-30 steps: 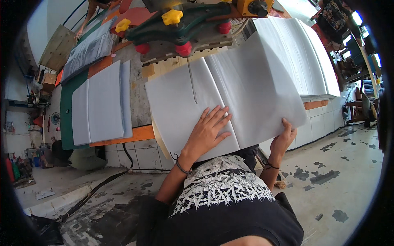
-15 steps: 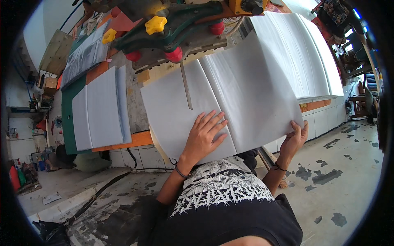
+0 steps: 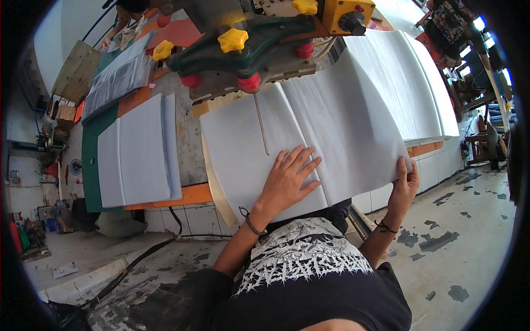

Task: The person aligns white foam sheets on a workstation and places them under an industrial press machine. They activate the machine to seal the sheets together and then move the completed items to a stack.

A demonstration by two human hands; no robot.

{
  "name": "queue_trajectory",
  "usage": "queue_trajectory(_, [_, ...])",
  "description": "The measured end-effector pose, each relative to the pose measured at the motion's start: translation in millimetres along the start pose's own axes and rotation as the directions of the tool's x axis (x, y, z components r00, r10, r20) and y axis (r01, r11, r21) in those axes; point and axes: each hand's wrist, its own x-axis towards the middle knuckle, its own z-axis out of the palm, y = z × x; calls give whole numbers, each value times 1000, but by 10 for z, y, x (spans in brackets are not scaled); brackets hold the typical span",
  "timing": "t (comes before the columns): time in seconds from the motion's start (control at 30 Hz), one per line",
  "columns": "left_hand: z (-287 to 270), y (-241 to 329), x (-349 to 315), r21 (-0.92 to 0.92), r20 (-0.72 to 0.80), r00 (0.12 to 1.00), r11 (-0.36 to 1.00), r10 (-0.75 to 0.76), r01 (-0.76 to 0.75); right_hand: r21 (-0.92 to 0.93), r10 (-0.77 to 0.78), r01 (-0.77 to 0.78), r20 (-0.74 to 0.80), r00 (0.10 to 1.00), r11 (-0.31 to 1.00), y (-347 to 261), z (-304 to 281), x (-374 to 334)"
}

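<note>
A large white sheet with a raised crease lies in front of me, its right part curving up. My left hand rests flat on it with fingers spread, just left of the crease. At the sheet's near right corner my right hand pinches the edge between thumb and fingers. Over the sheet's left part reaches a thin metal strip, hanging from a machine with a dark green frame, yellow star knobs and red round pads. A yellowish board shows under the sheet's left edge.
A stack of white sheets lies to the right, and a smaller stack to the left on a green mat. Plastic-covered sheets sit farther back. Another person's arm shows at the far left. A yellow control box is above.
The whole view has shifted a little, so the machine and sheet appear farther right and lower. Both hands keep their places on the sheet.
</note>
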Motion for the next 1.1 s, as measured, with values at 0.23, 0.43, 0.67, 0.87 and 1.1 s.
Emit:
queue_trajectory(0.23, [-92, 295, 436, -325, 19, 991, 937, -131, 130, -69, -84, 91, 100, 991, 993, 19, 266, -84])
queue_trajectory(0.43, [-145, 476, 815, -734, 290, 917, 552, -274, 397, -99, -73, 116, 362, 929, 988, -83, 344, -163])
queue_trajectory(0.67, [-37, 336, 657, -769, 277, 959, 586, -54, 255, -105, -5, 68, 510, 860, 992, 55, 255, -125])
queue_trajectory(0.87, [-195, 131, -76, -637, 252, 922, 767, 294, -71, -145, -110, 185, 416, 903, 972, 328, 199, -387])
queue_trajectory(1.1, [-937, -514, -1690, -582, 667, 607, 206, -432, 787, -293, -179, 234, 201, 963, 927, 261, 293, -312])
